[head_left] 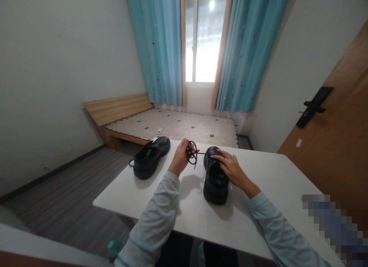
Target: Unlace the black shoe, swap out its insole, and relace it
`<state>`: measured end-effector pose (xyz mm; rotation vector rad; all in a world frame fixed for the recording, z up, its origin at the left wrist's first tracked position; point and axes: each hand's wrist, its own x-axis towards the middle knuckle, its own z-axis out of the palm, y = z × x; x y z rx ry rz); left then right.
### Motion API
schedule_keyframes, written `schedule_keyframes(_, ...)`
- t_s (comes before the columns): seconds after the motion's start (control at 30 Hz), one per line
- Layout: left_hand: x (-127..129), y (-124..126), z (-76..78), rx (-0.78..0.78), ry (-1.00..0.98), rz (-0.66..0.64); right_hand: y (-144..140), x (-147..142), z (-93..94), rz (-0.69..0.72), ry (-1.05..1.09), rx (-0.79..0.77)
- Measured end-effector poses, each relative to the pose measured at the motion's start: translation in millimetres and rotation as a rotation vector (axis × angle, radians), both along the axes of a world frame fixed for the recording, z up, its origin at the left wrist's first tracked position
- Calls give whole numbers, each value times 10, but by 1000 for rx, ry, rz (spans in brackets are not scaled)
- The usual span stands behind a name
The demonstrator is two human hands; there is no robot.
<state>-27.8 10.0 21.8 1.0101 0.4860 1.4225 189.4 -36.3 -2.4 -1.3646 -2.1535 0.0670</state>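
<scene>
Lacing work under way at white table (270,182). Left hand (180,158) raised, fingers pinched shut around looped black shoelace (191,152), lace running taut rightward to black shoe (215,178). Right hand (231,168) rests palm-down on that shoe's upper, fingers loosely spread, steadying, gripping nothing visible. Judged step: lace being drawn through or out of eyelets; next move likely calls for steady pull with shoe pinned. Second black shoe (151,156) lies left of left hand, untouched. Both forearms extended forward, sleeves pale.
</scene>
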Motion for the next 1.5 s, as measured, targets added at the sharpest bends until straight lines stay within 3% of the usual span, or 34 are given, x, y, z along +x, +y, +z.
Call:
schedule_keyframes(0.1, -21, 37, -13, 52, 33, 53, -5, 2, -2, 3, 3, 9)
schedule_keyframes(0.2, -45, 71, -42, 100, 199, 121, -9, 2, 1, 3, 0, 9)
schedule_keyframes(0.4, -53, 28, -114, 321, 1024, 414, -10, -12, 20, 4, -10, 6)
schedule_keyframes(0.5, -40, 0, -164, 355, 1342, 424, -11, -21, 29, 9, -2, 7)
schedule_keyframes(0.6, -50, -7, -191, 365, 1502, 402, -12, -25, 30, 9, -2, 13)
schedule_keyframes(0.73, -89, -11, -182, 368, 1605, 439, -13, -28, 27, 1, -8, 8)
schedule_keyframes(0.97, -139, -9, -168, 270, 1651, 634, -8, -28, 19, -1, 2, 16)
schedule_keyframes(1.1, -179, 25, -136, 216, 1540, 775, -2, -13, 11, 5, 0, 31)
schedule_keyframes(1.3, -158, -7, -23, 342, 1271, 892, 7, 0, 3, 15, 4, 27)
schedule_keyframes(1.5, -222, -26, -11, 217, 1446, 1095, 15, 2, -12, 35, 23, 31)
